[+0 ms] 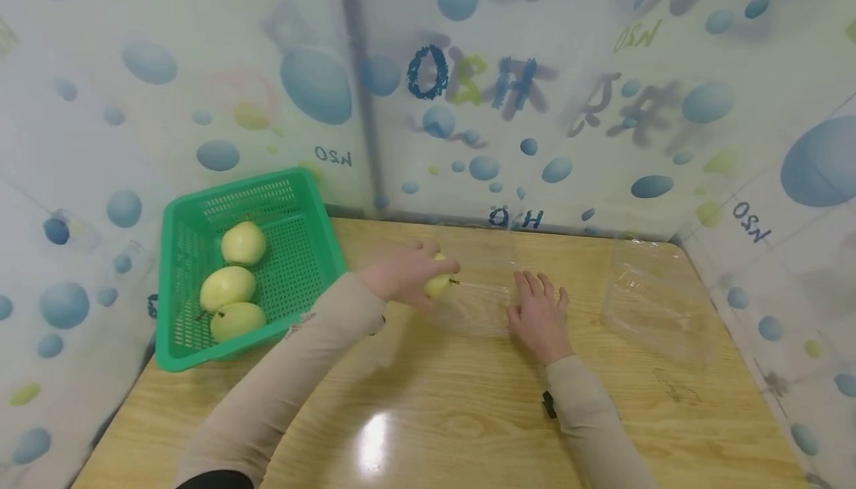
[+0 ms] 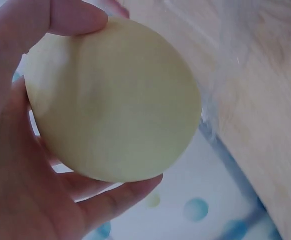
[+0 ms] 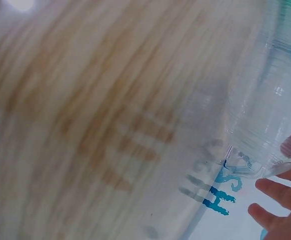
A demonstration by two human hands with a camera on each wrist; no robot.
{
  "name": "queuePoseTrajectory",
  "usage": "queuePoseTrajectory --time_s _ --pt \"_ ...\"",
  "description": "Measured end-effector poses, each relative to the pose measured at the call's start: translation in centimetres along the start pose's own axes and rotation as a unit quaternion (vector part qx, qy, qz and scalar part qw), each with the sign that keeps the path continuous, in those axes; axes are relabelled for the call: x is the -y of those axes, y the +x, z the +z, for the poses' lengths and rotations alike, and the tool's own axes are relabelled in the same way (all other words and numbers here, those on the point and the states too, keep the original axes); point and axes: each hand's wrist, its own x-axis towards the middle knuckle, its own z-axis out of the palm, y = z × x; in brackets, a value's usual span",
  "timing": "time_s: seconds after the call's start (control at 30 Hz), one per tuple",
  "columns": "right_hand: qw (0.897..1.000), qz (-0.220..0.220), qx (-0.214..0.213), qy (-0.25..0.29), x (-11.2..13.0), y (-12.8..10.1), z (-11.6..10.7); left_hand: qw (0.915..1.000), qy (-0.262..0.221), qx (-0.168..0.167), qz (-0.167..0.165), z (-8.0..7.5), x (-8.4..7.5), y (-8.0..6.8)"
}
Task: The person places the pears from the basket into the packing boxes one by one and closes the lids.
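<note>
My left hand (image 1: pixel 409 273) grips a pale yellow-green pear (image 2: pixel 115 100), thumb on one side and fingers on the other. In the head view this pear hangs over the left part of a clear plastic clamshell box (image 1: pixel 478 311), its dark stem pointing right. The raised lid of the box stands at the back. My right hand (image 1: pixel 540 318) is at the box's right edge; in the right wrist view its thumb and fingers (image 3: pixel 280 192) pinch the clear rim. Several pears like the held one, including one pear (image 1: pixel 244 243), lie in a green basket (image 1: pixel 328 240) at left.
A second clear plastic box (image 1: pixel 658 307) sits on the right side of the wooden table (image 1: pixel 428 415). Walls patterned with blue and green spots (image 1: pixel 317 86) close off the back and both sides. The green basket stands near the back left corner.
</note>
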Motion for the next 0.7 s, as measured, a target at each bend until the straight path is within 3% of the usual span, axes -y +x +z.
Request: queuePoseTrajectory --time_s 0.27,0.47,0.7 --pt "0.995 0.034 0.025 0.085 -0.1 0.0 -0.1 0.9996 0.011 0.023 0.009 2.1 -1.5 2.4" --pt "0.995 0.041 0.027 0.089 0.0 0.1 0.1 0.9988 0.032 0.020 0.031 3.5 -2.3 3.5" --pt "0.996 0.038 0.020 0.084 0.0 0.1 0.0 0.9993 0.031 0.012 0.015 4.0 -2.8 4.5"
